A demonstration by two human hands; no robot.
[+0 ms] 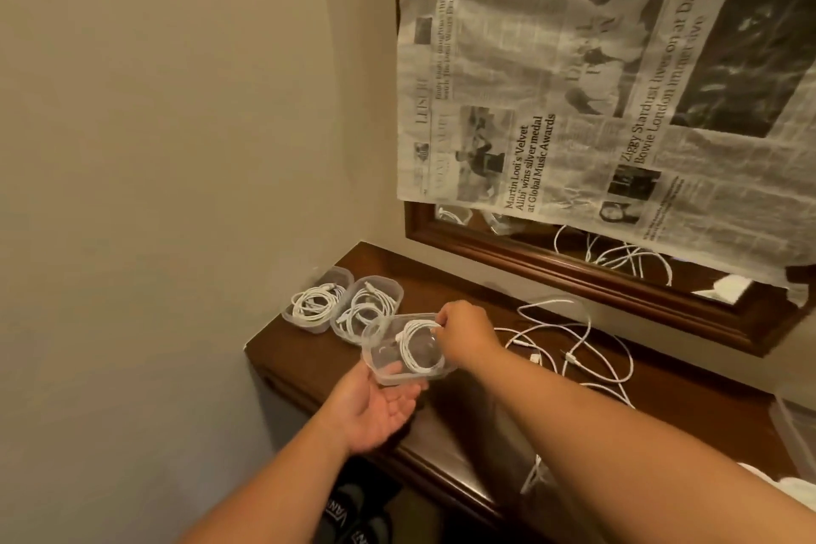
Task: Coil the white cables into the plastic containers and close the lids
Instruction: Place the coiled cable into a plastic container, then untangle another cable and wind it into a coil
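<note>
A clear plastic container (pixel 388 360) rests on my left hand (pixel 375 411), palm up, above the front edge of the dark wooden dresser (pixel 463 433). Inside it lies a coiled white cable (pixel 417 347). My right hand (pixel 463 329) pinches the top of that coil at the container's far rim. Two more clear containers (pixel 318 300) (pixel 368 309), each with a coiled white cable, stand open at the dresser's back left corner. Loose white cables (pixel 587 349) sprawl on the dresser to the right.
A wood-framed mirror (pixel 574 274) covered with newspaper (pixel 596 93) stands behind the dresser. A beige wall closes off the left. Another clear container (pixel 795 433) sits at the right edge. Dark shoes (pixel 353 512) lie on the floor below.
</note>
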